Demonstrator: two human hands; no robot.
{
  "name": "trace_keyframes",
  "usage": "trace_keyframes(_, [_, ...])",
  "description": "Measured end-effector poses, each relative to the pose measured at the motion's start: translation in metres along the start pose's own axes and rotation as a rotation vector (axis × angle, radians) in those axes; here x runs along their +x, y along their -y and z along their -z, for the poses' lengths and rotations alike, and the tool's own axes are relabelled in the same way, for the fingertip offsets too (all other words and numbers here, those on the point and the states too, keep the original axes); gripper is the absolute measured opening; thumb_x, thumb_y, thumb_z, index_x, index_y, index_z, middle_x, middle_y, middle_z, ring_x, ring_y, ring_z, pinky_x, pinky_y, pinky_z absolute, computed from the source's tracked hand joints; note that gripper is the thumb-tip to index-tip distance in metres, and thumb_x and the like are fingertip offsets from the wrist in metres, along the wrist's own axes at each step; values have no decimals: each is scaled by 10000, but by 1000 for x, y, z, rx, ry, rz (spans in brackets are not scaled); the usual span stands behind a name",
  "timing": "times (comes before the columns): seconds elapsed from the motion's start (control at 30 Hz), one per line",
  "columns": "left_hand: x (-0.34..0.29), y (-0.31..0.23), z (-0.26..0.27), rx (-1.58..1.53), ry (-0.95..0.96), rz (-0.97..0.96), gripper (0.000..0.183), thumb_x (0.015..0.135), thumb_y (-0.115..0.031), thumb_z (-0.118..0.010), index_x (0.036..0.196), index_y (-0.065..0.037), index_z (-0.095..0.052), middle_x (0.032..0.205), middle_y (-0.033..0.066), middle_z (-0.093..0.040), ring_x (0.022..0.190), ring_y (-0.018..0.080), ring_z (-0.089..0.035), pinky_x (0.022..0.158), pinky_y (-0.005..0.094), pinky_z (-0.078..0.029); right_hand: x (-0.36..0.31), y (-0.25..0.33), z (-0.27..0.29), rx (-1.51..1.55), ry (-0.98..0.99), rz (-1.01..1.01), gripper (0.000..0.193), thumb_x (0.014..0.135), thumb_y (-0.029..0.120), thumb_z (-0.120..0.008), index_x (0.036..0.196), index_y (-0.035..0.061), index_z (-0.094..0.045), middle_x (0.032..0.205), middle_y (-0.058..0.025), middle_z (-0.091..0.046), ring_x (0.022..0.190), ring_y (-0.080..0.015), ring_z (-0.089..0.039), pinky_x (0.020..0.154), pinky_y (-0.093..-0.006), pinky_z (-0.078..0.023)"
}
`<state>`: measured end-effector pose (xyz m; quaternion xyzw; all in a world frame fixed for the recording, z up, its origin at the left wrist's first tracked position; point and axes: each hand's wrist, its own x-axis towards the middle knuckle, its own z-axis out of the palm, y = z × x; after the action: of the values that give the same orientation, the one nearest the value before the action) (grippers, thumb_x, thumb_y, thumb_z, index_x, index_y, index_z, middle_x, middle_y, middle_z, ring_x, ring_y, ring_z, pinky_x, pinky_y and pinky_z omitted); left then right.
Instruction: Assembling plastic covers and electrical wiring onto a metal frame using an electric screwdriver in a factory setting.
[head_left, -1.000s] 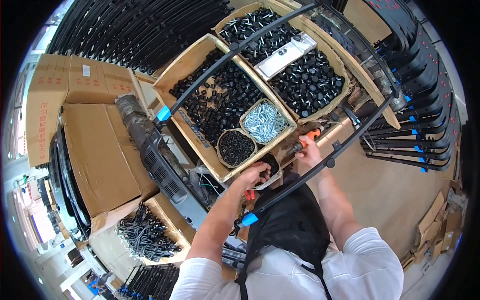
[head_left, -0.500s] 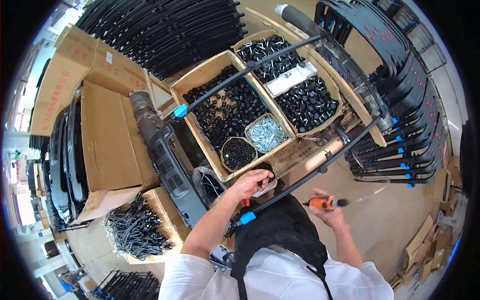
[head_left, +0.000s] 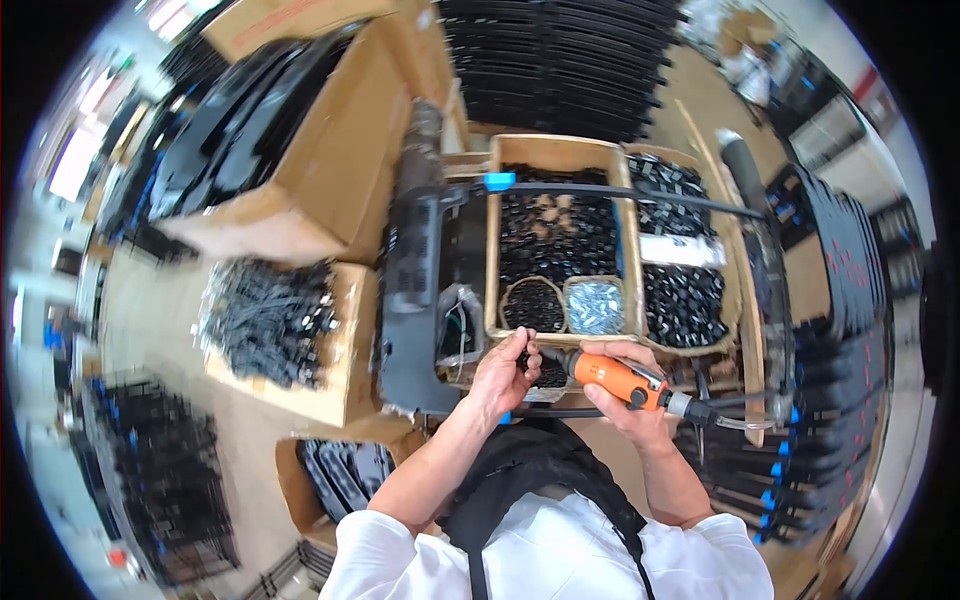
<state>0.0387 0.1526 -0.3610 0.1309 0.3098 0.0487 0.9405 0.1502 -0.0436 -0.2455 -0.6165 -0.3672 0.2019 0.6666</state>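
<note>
My right hand (head_left: 636, 408) is closed around an orange power screwdriver (head_left: 618, 378) with a clear hose at its back end. The tool's front points left, close to my left hand (head_left: 505, 372). The fingers of my left hand are pinched together; a small dark thing at their tips is too small to name. Just beyond sits a wooden box (head_left: 494, 245) of black caps (head_left: 560, 240). In its near end are a round tub of small black screws (head_left: 533, 304) and a tub of silvery screws (head_left: 596, 306). A black metal frame (head_left: 680, 203) with blue tape lies across the boxes.
Right of the caps, another box holds black-headed bolts (head_left: 685, 305) and a white case (head_left: 682, 250). A dark grey plastic panel (head_left: 408, 300) stands left of them. Bundled cables (head_left: 268, 320) fill a carton farther left. Racks of black frames (head_left: 830, 420) stand at the right.
The view has turned, so the boxes appear straighter and farther right. My right hand has brought the screwdriver inward beside my left hand, which has lifted from the small dark container.
</note>
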Motion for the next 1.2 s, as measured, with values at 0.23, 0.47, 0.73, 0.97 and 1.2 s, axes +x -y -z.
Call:
trace_keyframes(0.23, [-30, -9, 14, -393, -74, -242, 248, 1106, -355, -599, 1083, -109, -622, 797, -20, -565, 686, 118, -521, 578, 254, -419, 35, -32, -52, 64, 192, 9, 505, 892, 7, -809, 1334, 38, -567, 1312, -168, -691, 1207, -250, -684, 1061, -396, -555])
trace_keyframes(0.47, [-42, -34, 28, -423, -113, -282, 222, 1115, -326, -590, 1092, -109, -632, 814, -19, -584, 719, 133, -546, 635, 279, -451, 47, -29, -94, 67, 240, -18, 505, 914, -27, -764, 1361, 26, -535, 1345, -192, -661, 1239, -267, -667, 1089, -417, -540])
trace_keyframes(0.73, [-47, -81, 43, -368, -103, -235, 295, 1142, -356, -524, 1173, -102, -669, 879, -17, -621, 775, 135, -582, 713, 299, -471, 77, -24, -154, -16, 147, -51, 483, 914, -20, -771, 1344, 8, -553, 1311, -165, -672, 1198, -239, -675, 1069, -388, -540])
trace_keyframes(0.97, [-80, -116, 83, -5, -74, -240, 215, 1125, -184, -519, 1238, -70, -662, 925, -14, -660, 752, 103, -599, 657, 255, -477, 128, -12, -194, -86, 113, -138, 524, 915, 57, -800, 1367, 24, -537, 1289, -152, -697, 1211, -229, -658, 1079, -391, -522])
trace_keyframes(1.2, [-99, -154, 139, 457, -272, -438, 250, 1086, -168, -536, 1227, -46, -703, 787, -22, -610, 663, 86, -544, 574, 249, -426, 176, -16, -235, -159, 209, -187, 524, 909, 38, -806, 1363, 19, -547, 1309, -157, -698, 1202, -220, -666, 1066, -378, -540])
